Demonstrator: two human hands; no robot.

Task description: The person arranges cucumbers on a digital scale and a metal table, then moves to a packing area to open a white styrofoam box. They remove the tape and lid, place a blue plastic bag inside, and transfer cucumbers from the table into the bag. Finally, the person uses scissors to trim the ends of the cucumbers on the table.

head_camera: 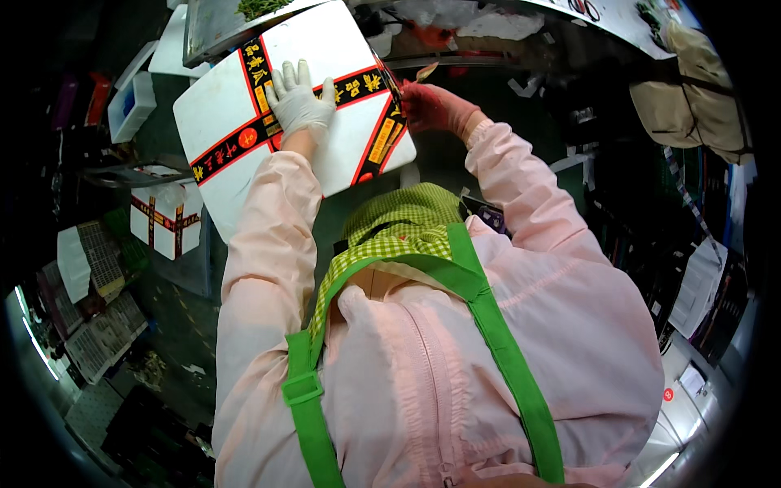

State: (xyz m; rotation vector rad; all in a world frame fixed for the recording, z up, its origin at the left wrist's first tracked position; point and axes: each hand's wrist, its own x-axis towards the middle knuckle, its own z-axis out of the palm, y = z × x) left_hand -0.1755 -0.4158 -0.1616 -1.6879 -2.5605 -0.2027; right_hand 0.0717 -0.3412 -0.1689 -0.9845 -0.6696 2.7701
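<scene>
A white foam box (305,43) lies before me, its lid crossed by black, red and yellow printed tape (229,146). My left hand (300,105), in a thin white glove, rests flat on the lid over the tape crossing, fingers spread. A second strip of tape (381,140) runs over the box's right corner. My right hand (436,108), in a red glove, is at the box's right edge beside the tape end, its fingers curled and partly hidden. A small brownish piece (427,71) sticks up above the right fingers; I cannot tell what it is.
A metal-edged table (204,36) with green produce (259,7) stands beyond the box. To the left are a smaller taped foam box (165,222), an uncovered foam box (131,108) and plastic crates (104,338). A beige bag (677,100) sits at the right. Scissors (584,8) lie on the far tabletop.
</scene>
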